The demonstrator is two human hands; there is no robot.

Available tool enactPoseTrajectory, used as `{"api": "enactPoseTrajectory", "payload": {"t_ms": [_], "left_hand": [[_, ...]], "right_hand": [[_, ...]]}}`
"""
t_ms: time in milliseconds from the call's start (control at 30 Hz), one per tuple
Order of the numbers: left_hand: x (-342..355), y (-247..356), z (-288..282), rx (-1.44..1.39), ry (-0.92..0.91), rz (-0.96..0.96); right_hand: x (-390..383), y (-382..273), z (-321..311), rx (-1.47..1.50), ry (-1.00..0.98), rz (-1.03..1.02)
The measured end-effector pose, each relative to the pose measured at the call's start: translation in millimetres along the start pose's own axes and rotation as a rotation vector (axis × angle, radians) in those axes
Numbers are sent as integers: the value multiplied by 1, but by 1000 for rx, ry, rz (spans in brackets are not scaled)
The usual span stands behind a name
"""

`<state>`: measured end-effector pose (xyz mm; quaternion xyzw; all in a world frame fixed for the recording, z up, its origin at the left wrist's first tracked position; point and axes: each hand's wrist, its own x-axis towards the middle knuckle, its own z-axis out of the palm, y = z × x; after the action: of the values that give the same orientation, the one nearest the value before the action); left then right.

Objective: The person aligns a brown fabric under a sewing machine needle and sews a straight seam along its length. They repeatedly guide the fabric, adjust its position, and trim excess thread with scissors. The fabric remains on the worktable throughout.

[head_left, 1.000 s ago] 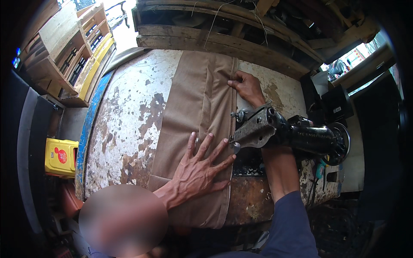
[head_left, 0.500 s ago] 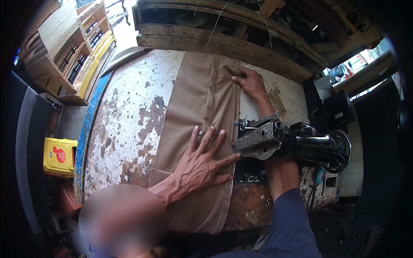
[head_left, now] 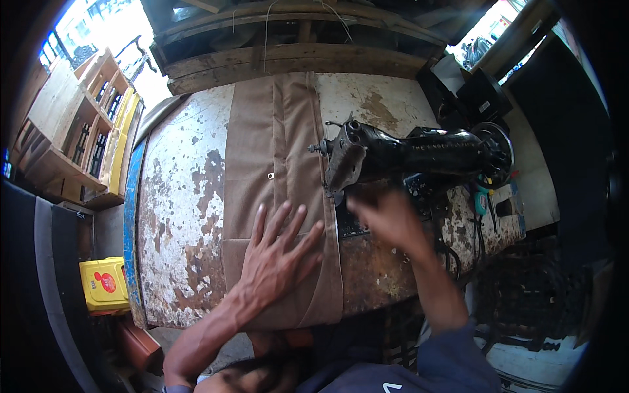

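Observation:
My left hand (head_left: pixel 275 255) lies with fingers spread on a long strip of brown cloth (head_left: pixel 255 144), which has folded seams and a small metal pull. The cloth runs beside the needle end of a black sewing machine (head_left: pixel 419 154) on a worn, white-painted table (head_left: pixel 177 242). My right hand (head_left: pixel 386 219), blurred by motion, is just under and in front of the machine's arm, near the presser foot; whether it holds anything cannot be seen.
A wooden compartment rack (head_left: pixel 85 131) and a yellow container (head_left: pixel 105 285) stand left of the table. A teal tool (head_left: pixel 480 203) lies under the handwheel. Dark boxes (head_left: pixel 478 98) sit at back right; wooden beams (head_left: pixel 229 59) cross behind.
My right hand has left the far edge of the cloth and come back toward me to the machine's near side. My left hand sits lower on the cloth. The view has shifted.

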<state>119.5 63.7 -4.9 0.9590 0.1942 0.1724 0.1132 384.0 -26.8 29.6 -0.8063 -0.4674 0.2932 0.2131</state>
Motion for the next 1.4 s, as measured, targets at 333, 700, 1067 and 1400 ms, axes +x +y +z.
{"api": "enactPoseTrajectory", "payload": {"t_ms": [333,700,1067,1400], "left_hand": [[-54,26,1,25,-20,-193],[-54,21,-5,21,-13,-167],[-55,47,-3,-38,-56,-80],[-28,60,5,-111,-111,-50]], "right_hand": [[-188,32,230,519,-48,19],[-266,33,147,534,-106,28],[-288,-19,118,923,58,210],[-281,1,161,872,87,153]]}}
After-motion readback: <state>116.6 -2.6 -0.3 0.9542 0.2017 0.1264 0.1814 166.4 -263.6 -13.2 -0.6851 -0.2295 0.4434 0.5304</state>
